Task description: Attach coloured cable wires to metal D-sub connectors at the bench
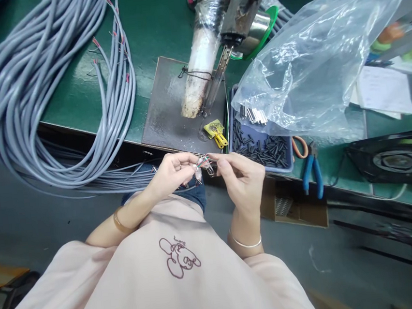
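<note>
My left hand [174, 173] is closed in a pinch on thin coloured wires [203, 161] at a cable end. Opposite it, my right hand [242, 173] has thumb and forefinger closed at a small metal connector [210, 169], where the wires meet it. The fingertips hide part of the join. Both hands are above my lap, just in front of the bench edge. Grey cables [131, 179] run from the left to beneath my left hand, with several ends lying on my legs. A yellow clip [220, 138] lies on a yellow pad beyond the hands.
A large grey cable coil [37, 68] hangs over the bench edge. A soldering fixture with a wrapped handle [199, 53] stands above a dark board [157, 105]. Right of it are a blue tray [288, 158] of black sleeves, a plastic bag [313, 61], blue-handled pliers [312, 171] and a fan [399, 160].
</note>
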`<state>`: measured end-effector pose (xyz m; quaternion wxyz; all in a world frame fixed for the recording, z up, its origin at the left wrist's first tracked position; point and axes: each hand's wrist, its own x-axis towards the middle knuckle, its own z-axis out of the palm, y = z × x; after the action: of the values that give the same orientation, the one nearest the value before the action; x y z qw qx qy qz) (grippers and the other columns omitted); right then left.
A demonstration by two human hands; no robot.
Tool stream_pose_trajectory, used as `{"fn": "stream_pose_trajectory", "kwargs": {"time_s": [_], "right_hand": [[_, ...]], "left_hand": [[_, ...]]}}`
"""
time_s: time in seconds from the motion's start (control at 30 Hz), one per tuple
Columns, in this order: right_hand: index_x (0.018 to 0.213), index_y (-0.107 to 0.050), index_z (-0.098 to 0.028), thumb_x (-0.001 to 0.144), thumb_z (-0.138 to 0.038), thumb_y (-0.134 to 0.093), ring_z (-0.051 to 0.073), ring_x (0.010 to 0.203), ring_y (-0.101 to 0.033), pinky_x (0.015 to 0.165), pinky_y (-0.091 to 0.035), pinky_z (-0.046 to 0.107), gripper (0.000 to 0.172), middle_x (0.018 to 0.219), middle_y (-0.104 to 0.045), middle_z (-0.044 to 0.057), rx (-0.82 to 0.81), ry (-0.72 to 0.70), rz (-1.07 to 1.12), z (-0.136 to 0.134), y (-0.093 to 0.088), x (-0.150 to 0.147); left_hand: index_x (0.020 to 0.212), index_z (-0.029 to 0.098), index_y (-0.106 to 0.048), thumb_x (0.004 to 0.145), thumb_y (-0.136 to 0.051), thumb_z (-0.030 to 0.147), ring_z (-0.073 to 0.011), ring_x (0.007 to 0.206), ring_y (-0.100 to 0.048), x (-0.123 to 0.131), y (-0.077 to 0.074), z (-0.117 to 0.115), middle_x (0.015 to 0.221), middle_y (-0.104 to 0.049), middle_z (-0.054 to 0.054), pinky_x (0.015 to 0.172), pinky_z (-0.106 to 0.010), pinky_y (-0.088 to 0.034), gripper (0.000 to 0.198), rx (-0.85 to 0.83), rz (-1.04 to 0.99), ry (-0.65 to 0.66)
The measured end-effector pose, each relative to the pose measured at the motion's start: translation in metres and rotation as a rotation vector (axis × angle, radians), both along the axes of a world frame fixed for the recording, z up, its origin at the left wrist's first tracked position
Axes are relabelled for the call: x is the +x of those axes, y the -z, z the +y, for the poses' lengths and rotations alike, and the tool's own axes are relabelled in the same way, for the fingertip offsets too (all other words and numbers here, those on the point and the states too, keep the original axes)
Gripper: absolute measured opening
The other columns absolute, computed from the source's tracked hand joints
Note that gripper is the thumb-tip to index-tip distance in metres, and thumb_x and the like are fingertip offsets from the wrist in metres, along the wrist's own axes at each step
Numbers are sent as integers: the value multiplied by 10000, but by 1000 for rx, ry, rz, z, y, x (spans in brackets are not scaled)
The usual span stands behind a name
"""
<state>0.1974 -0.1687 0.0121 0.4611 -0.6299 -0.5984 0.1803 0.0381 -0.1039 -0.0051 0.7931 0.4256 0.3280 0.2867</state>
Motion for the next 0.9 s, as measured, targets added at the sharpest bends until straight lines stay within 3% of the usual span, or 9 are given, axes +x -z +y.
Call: {"fn": "stream_pose_trajectory", "kwargs": {"time_s": [0.23,0.43,0.67,0.8,0.9], "right_hand": [[909,-808,-213,951,-324,-613,101,489,-511,472,-391,240,228,637,-678,-9,-51,-20,37,1,-1,-1],[904,-796,-232,922,-279,-665,105,524,-532,502,-426,244,140,706,-724,3,-7,33,-99,-2,1,-5],[936,-791,-236,930,-235,-668,81,486,-482,519,-432,235,123,658,-680,-29,22,24,-194,-8,2,-8],[855,-775,-230,937,-245,-660,76,484,-489,515,-418,233,142,663,-688,-25,25,-15,-222,-12,2,-11],[849,-762,-224,930,-269,-658,75,461,-471,451,-362,227,139,640,-662,-31,57,84,-137,-13,6,-11]], "left_hand": [[750,130,-688,654,-637,196,-32,411,-384,0,3,-1,535,-605,38,425,-185,-273,127,-4,-11,13],[755,133,-660,679,-677,213,-39,418,-425,1,6,1,581,-638,20,420,-186,-289,111,-21,-38,-11],[789,136,-650,723,-774,350,-22,422,-385,2,10,1,562,-564,51,407,-169,-267,256,-64,-73,-118],[803,150,-594,735,-813,412,-29,413,-445,1,14,1,593,-586,52,397,-166,-311,348,-38,-110,-140],[853,158,-579,750,-820,429,-49,412,-501,-1,15,0,627,-625,41,395,-174,-366,377,-3,-111,-133]]}}
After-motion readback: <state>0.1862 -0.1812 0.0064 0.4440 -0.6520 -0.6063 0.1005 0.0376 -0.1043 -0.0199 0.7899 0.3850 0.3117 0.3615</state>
